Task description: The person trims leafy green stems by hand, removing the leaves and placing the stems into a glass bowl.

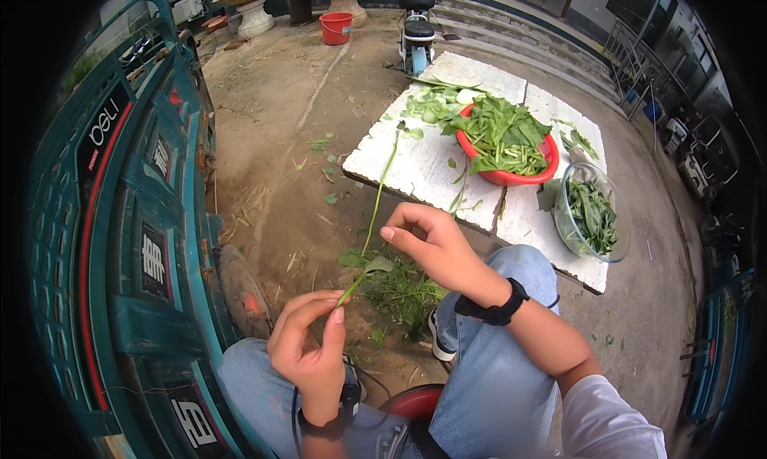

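My left hand [311, 343] is closed in a pinch on the lower part of a long green vegetable stem [377, 199]. The stem rises at a slant away from me, and a single leaf [379, 264] hangs near its lower end. Just right of the stem is my right hand [427, 243], its fingers curled and thumb near the index finger, with nothing visible in it. Beyond it, a red plastic basket [551, 159] heaped with leafy greens [511, 131] stands on a white board table [391, 151]. A clear glass bowl [619, 227] of darker leaves [590, 211] stands near the table's right edge.
A pile of discarded leaves [403, 295] lies on the ground between my legs. Close on the left stands a green cargo tricycle [136, 243]. Loose greens [435, 103] lie on the table. Farther off are a red bucket [335, 29] and a scooter [419, 35].
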Demonstrator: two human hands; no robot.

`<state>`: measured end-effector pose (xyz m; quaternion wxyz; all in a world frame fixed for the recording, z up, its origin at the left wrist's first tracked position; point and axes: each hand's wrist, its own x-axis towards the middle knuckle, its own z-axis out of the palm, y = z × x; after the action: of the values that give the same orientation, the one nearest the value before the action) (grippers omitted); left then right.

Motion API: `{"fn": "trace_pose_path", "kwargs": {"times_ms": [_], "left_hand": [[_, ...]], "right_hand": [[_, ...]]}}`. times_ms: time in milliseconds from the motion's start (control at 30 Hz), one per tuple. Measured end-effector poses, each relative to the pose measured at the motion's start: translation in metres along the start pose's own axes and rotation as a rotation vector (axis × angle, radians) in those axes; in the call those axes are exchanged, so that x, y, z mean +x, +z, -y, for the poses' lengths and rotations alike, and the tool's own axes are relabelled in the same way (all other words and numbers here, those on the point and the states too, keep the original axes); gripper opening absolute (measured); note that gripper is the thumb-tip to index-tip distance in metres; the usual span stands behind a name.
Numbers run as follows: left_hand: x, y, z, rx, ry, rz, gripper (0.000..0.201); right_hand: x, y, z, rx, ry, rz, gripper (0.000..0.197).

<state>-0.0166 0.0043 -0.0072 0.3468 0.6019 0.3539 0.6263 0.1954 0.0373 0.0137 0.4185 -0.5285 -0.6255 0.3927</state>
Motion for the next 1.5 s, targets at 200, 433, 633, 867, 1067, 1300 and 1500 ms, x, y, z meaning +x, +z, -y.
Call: {"fn": "trace_pose_path", "kwargs": {"times_ms": [200,433,633,867,1067,1300,1500], "left_hand": [[0.002,-0.006,0.006,-0.047,-0.029,0.081,0.014],[-0.001,0.004,0.000,-0.225,-0.259,-0.003,0.030],[0.000,-0.003,0.003,-0.178,-0.364,0.081,0.038],[-0.002,0.008,0.005,-0.343,-0.362,0.086,0.040],[-0.003,0.008,0.002,-0.247,-0.493,0.216,0.017],[0.003,0.003,0.007,0.010,-0.144,0.180,0.009],[0.003,0.002,-0.002,0.043,-0.190,0.219,0.008]], "right_hand": [[0.000,-0.003,-0.008,-0.291,-0.433,0.069,0.022],[-0.017,0.015,0.024,0.056,-0.378,0.218,0.029],[-0.019,0.025,0.017,-0.100,-0.518,0.112,0.026],[-0.022,0.027,0.021,0.018,-0.397,0.018,0.014],[-0.022,0.021,0.022,0.082,-0.330,0.033,0.007],[-0.020,0.016,0.023,0.176,-0.253,0.117,0.013],[-0.022,0.019,0.021,0.279,-0.141,0.189,0.011]]}}
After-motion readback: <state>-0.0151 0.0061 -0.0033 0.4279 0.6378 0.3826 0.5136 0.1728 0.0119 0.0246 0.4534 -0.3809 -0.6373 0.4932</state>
